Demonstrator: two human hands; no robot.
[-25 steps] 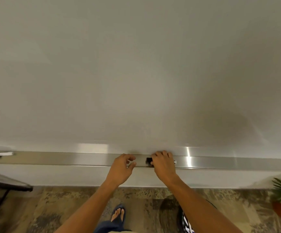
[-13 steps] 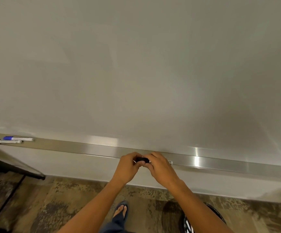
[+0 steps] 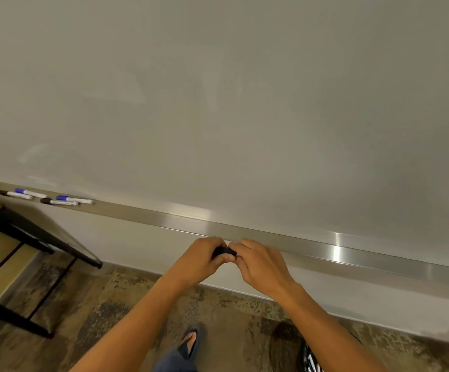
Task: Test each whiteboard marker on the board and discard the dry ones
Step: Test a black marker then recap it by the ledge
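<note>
Both hands meet in front of the metal marker tray (image 3: pixel 311 244) under the whiteboard (image 3: pixel 231 103). My left hand (image 3: pixel 199 260) grips the black cap end of a marker (image 3: pixel 224 251). My right hand (image 3: pixel 260 264) curls round the marker's other end, which is mostly hidden under the fingers. Several more markers lie on the tray at far left: two with blue caps (image 3: pixel 30 192) (image 3: pixel 74 199) and two with black caps (image 3: pixel 15 194) (image 3: pixel 59 202).
A black-framed table with a wooden top (image 3: pixel 30 232) stands at the left below the tray. A patterned bin or bag (image 3: pixel 310 358) shows at the bottom edge, right of my sandalled foot (image 3: pixel 189 340).
My right hand lifted the marker off the tray and my left hand closed on its black cap. The view swung left, bringing the markers on the tray's left end into sight.
</note>
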